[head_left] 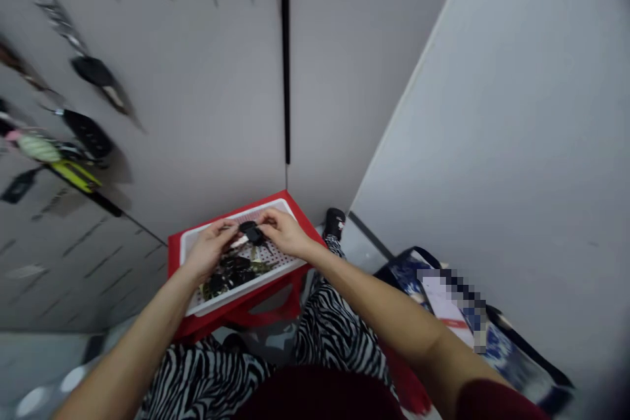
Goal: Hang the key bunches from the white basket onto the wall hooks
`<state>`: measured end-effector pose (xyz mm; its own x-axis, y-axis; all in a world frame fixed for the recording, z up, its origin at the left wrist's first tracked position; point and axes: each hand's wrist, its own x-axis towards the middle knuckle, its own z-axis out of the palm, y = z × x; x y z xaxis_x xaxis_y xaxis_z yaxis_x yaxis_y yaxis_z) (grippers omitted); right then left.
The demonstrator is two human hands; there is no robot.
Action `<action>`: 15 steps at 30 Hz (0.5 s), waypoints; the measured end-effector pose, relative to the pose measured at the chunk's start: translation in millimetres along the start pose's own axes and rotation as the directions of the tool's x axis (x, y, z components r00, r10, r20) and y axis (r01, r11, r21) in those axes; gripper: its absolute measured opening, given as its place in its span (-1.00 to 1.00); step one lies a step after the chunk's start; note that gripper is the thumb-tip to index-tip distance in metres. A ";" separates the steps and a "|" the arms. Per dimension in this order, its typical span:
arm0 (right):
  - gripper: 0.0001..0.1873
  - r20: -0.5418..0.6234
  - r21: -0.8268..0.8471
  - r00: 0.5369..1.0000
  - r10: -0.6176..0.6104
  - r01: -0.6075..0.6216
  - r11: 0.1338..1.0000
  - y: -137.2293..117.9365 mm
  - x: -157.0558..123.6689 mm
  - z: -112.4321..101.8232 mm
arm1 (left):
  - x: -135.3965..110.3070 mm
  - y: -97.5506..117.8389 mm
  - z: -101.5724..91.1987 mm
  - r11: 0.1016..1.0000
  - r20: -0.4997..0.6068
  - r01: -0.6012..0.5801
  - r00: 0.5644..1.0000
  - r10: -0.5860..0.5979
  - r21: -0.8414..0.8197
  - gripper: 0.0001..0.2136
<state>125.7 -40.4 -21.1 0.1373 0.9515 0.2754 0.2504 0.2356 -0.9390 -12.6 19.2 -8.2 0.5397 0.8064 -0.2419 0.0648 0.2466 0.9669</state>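
Both of my hands meet over a white plastic basket (249, 287) with a perforated base. Between them is a black-headed key (251, 231), with a pale blade-like part pointing toward the left. My left hand (212, 246) pinches it from the left with thumb and fingers. From the right, my right hand (283, 231) grips the black head with its fingertips. Below them in the basket lies a heap of dark and brass-coloured keys (235, 273), partly covered by my left hand. Blur hides the key's finer details.
The basket rests on a red plastic stool (290, 298) in front of my knees. Car keys (91, 134) and keychains hang on the grey wall at left. A blue patterned bag (512, 348) leans by the white panel at right. White round items (34, 400) stand lower left.
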 end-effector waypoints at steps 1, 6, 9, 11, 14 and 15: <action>-0.92 0.013 0.014 1.000 0.009 -0.009 1.000 -0.3 -0.7 -0.7 | -0.4 0.6 0.0 1.000 -0.005 -0.013 1.000 0.013 -0.012 -0.79; -0.95 0.095 0.142 0.987 0.133 -0.146 0.979 -3.5 0.8 0.2 | -3.2 3.6 -2.6 0.994 -0.027 -0.071 0.997 0.069 -0.086 -0.80; -0.83 0.160 0.221 0.953 0.255 -0.287 0.932 -9.4 1.3 3.3 | -4.9 3.3 -7.6 0.987 -0.007 -0.085 0.996 0.085 -0.135 -0.80; -0.75 0.180 0.228 0.932 0.315 -0.352 0.908 -14.4 -0.1 6.1 | -7.3 2.9 -9.7 0.985 0.024 -0.081 0.996 0.086 -0.154 -0.80; -0.75 0.219 0.222 0.910 0.353 -0.398 0.890 -17.5 -2.5 10.0 | -13.0 3.9 -7.8 0.986 0.044 -0.065 0.996 0.072 -0.155 -0.78; -0.77 0.219 0.219 0.913 0.344 -0.389 0.895 -16.6 -2.6 10.7 | -14.9 4.8 -6.2 0.987 0.038 -0.061 0.997 0.067 -0.152 -0.77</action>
<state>110.9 -44.7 -8.5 0.0016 0.9932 -0.1164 -0.0397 -0.1162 -0.9924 -25.5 11.7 -0.4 0.5741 0.8003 -0.1729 -0.0965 0.2759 0.9563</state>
